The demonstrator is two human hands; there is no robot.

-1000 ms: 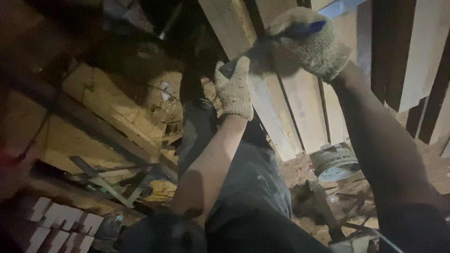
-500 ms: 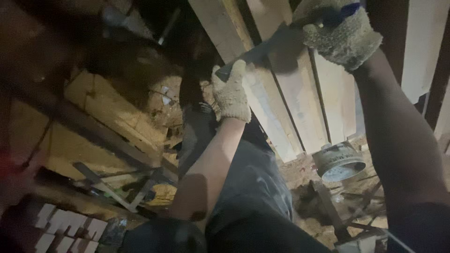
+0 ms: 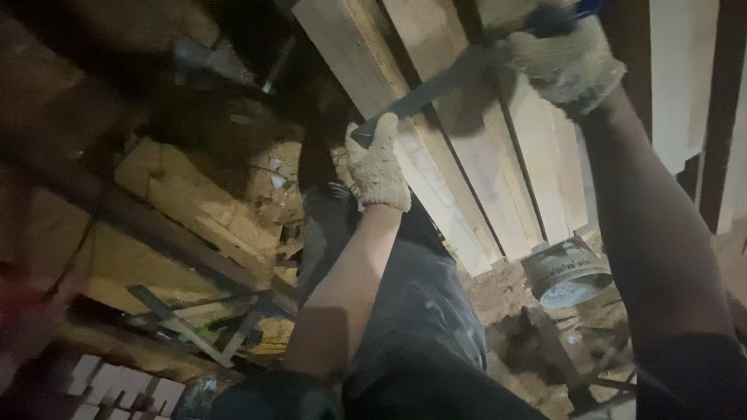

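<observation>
Both my hands wear pale knit gloves. My right hand [image 3: 564, 62] is at the top right, shut on the handle end of a long dark flat tool [image 3: 436, 85], with a bit of blue showing at the handle. The tool slants down to the left across pale wooden boards [image 3: 482, 194] that lean upright. My left hand [image 3: 379, 167] is closed around the tool's lower tip, just in front of the boards' left edge. My dark trousers [image 3: 420, 311] fill the lower middle.
A round metal bucket [image 3: 566, 272] lies tilted on the dirt at the foot of the boards. Yellowish timber blocks [image 3: 194, 202] and thin metal strips [image 3: 183, 327] lie at the left. Small white tiles [image 3: 117, 381] sit at the lower left. Rubble covers the ground at the right.
My right hand has risen up and to the right with the handle, nearly to the frame's top edge. My left hand has stayed at the tool's lower tip.
</observation>
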